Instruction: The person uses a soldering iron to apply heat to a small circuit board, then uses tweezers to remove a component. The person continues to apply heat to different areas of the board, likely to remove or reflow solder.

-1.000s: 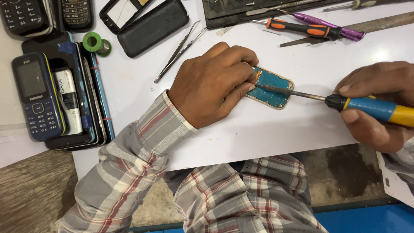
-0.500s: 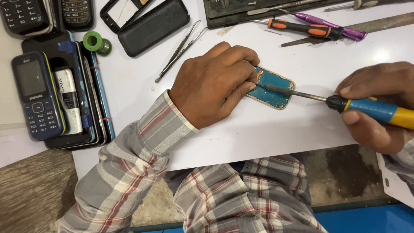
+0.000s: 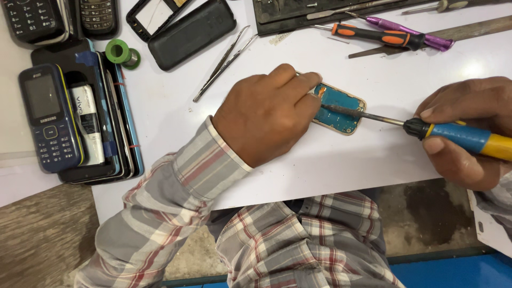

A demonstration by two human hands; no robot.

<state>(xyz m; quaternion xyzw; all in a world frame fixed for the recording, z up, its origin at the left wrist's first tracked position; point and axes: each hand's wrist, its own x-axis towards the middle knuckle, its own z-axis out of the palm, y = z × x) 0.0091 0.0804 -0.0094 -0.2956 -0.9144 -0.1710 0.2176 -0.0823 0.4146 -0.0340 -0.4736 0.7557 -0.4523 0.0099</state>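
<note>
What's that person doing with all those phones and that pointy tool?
A person is working on a small blue circuit board on a white table. The left hand presses down on the board to keep it flat. The right hand holds a blue and yellow screwdriver, whose tip rests on the board. To the left lie a dark blue keypad phone on a stack of phones, a green spool, and tweezers.

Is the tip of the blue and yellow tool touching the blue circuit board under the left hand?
Touching. In the head view the tool tip lies on the blue circuit board, no gap visible, while the left hand presses the board's edge.
</note>
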